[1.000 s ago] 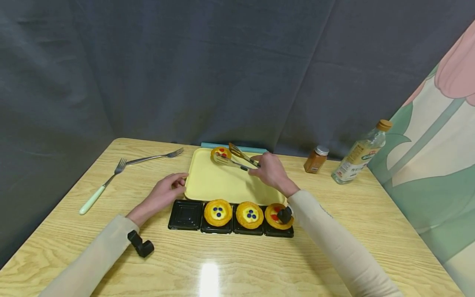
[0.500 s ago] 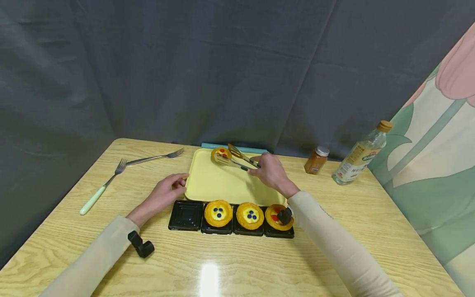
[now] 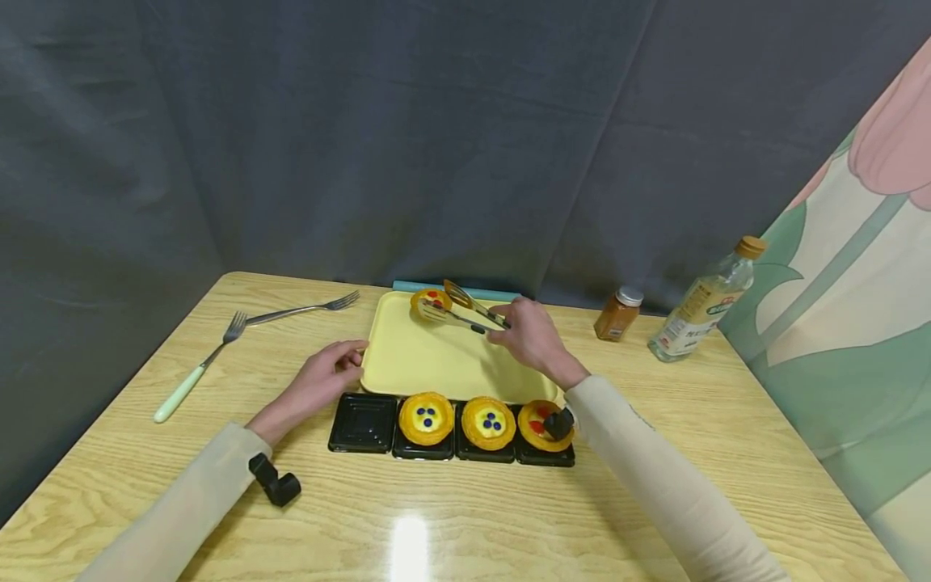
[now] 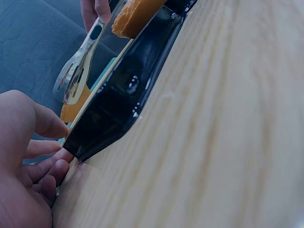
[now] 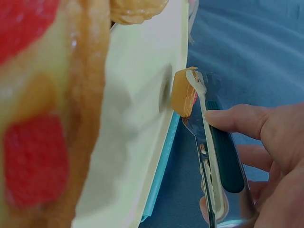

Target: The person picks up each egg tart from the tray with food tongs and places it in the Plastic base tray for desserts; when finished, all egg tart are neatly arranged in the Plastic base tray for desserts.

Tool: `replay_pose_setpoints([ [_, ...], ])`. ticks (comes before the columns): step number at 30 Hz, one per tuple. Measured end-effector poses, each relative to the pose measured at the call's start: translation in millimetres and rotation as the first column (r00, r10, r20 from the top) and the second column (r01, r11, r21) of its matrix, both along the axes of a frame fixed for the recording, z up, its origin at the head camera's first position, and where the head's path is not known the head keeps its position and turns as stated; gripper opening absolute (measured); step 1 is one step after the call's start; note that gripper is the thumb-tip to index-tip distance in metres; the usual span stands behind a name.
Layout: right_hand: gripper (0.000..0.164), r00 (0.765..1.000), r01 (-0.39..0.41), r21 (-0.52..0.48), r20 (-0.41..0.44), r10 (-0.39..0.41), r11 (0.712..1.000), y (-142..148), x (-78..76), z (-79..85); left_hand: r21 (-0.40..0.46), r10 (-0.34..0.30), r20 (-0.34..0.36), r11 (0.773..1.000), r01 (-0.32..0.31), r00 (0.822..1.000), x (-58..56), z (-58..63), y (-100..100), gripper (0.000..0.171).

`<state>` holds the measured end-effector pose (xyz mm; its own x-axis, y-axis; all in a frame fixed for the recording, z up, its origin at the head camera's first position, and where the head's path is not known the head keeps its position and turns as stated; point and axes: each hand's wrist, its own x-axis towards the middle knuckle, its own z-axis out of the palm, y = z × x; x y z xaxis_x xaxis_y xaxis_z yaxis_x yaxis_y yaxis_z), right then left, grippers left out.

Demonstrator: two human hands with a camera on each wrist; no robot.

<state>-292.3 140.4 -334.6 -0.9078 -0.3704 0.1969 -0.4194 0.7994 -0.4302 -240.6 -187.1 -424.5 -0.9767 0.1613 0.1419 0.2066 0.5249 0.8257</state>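
Note:
My right hand (image 3: pixel 534 333) holds a pair of food tongs (image 3: pixel 465 317) above the yellow tray (image 3: pixel 422 356). The tong heads lie at a fruit tart with red pieces (image 3: pixel 425 297) near the tray's far left corner; whether they squeeze it cannot be told. At the tray's left edge, my left hand (image 3: pixel 330 372) pinches the rim between thumb and fingers, as the left wrist view shows. Along the tray's near side stand square black plastic trays; the leftmost black tray (image 3: pixel 362 423) is bare. Two blueberry tarts (image 3: pixel 426 418) and a red-topped tart (image 3: pixel 534 420) sit in the others.
Two forks lie at the left, one with a pale green handle (image 3: pixel 179 393), the other a metal fork (image 3: pixel 301 309). A spice jar (image 3: pixel 617 315) and a glass bottle (image 3: pixel 701 307) stand at the right. Behind the tray is a blue strip (image 3: pixel 480 293), then a dark curtain (image 3: pixel 400 145).

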Motion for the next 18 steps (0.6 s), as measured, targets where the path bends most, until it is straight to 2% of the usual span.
replay_pose_setpoints([
  [18, 0.045, 0.997, -0.005, -0.021, -0.082, 0.003, 1.0, 3.9, 22.3, 11.7, 0.004, -0.008, -0.003, 1.0, 0.008, 1.0, 0.8, 0.9, -1.4, 0.049],
])
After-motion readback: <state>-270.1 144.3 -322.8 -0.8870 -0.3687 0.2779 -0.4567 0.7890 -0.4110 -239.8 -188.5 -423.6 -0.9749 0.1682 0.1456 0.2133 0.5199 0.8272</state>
